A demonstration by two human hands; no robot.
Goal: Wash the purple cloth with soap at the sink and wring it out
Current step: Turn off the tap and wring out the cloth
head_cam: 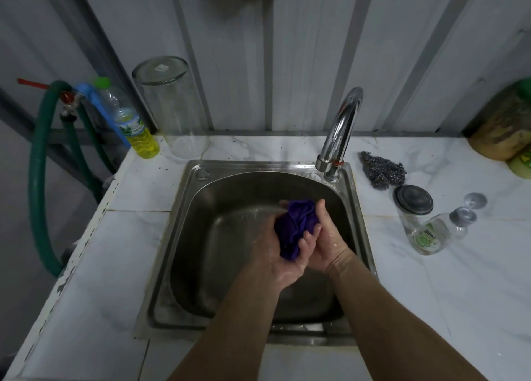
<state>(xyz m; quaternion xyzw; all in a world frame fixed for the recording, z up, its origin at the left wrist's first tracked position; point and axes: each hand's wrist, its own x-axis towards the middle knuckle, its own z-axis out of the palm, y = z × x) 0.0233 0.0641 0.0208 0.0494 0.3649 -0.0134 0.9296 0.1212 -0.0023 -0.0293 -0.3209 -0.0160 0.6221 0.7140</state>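
The deep purple cloth point(296, 225), a soft towel-like fabric, is bunched into a crumpled wad with folds and ridges showing on its upper part; it looks dark and wet. It sits above the basin of the square stainless-steel sink point(184, 237), towards the right half of the bowl, squeezed between both hands. The wad is longer than it is wide: its long axis runs from its upper end, nearer the back of the sink, down to a narrower lower end nearer the person, leaning slightly left at the bottom.

The left hand point(275, 251) grasps the cloth from the left and below, its fingers curled around the lower part. The right hand point(324, 239) presses and clasps the cloth from the right, thumb up along the upper edge and fingers wrapped over the fabric. Both hands shine with water.

The curved chrome tap point(342, 130) rises from the sink's back right corner. Right of the sink, on the white marble-patterned counter point(115, 251), lie a grey steel-wool scourer point(382, 169) and a clear plastic soap bottle point(436, 232) on its side. Left of the sink's back edge stands a bottle of yellow liquid point(138, 130) beside an upturned clear glass jar point(175, 107).
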